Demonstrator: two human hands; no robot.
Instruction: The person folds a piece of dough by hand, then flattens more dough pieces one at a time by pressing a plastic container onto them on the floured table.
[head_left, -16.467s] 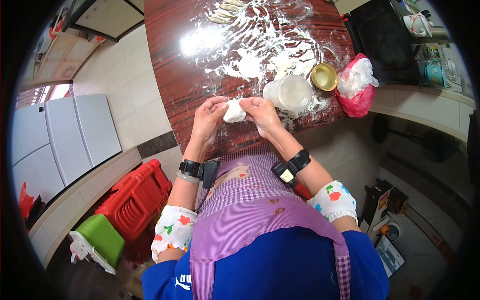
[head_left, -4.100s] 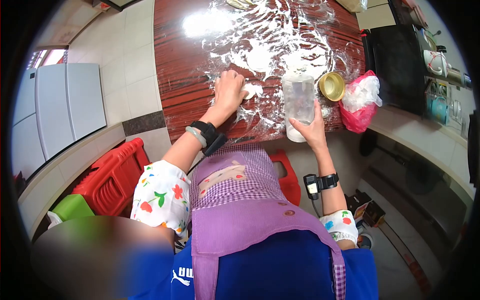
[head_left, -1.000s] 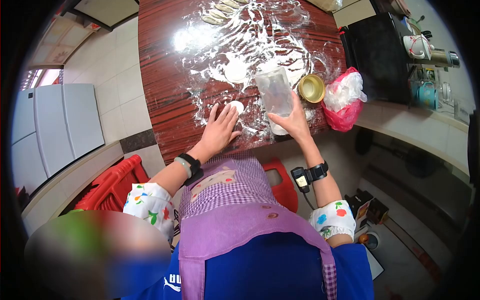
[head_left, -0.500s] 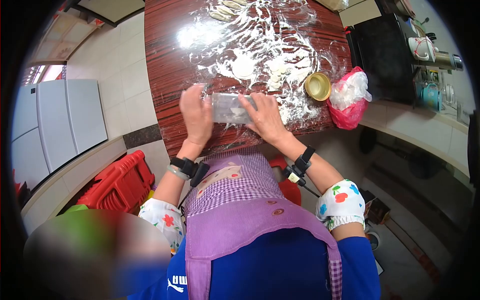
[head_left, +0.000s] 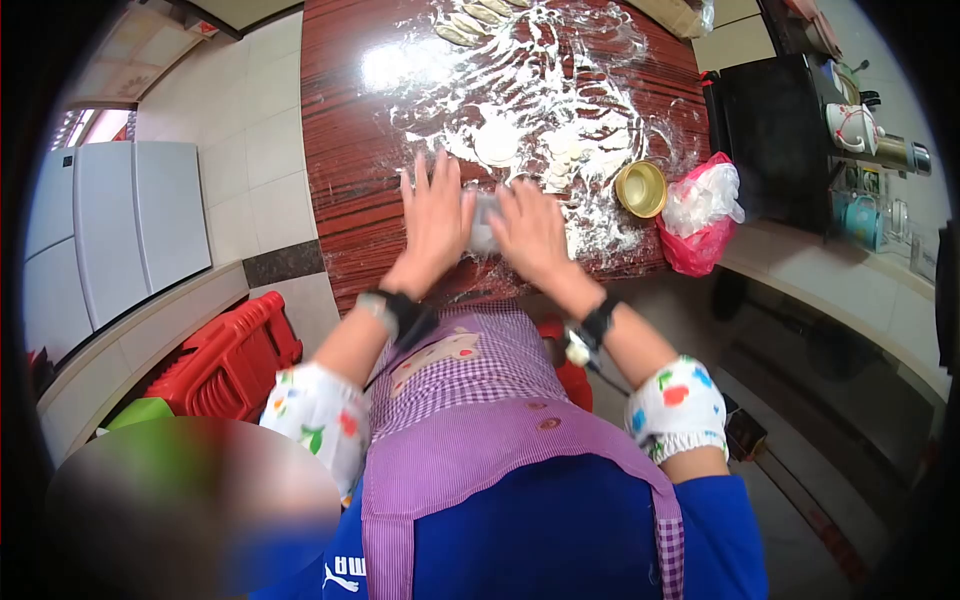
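A clear, see-through cylinder (head_left: 484, 226) lies crosswise on the floury table near its front edge. My left hand (head_left: 437, 215) is over its left end, fingers stretched forward and apart. Over the right end rests my right hand (head_left: 532, 228), slightly blurred, its fingers extended and the palm down. Both hands hide the ends of the cylinder, and what lies under it cannot be made out. Beyond my hands sits a flat white dough round (head_left: 496, 143) in the flour. Small pale dough pieces (head_left: 565, 158) lie to its right.
A gold-coloured tin (head_left: 641, 189) stands at the right, beside a pink and white plastic bag (head_left: 700, 212) at the table's edge. Several shaped dumplings (head_left: 475, 20) lie at the far side. Loose flour covers much of the dark red wooden table (head_left: 345, 150).
My left hand has moved from beside the cylinder's left end onto it, its fingers now pointing forward. My right hand stays on the cylinder. The view has shifted slightly.
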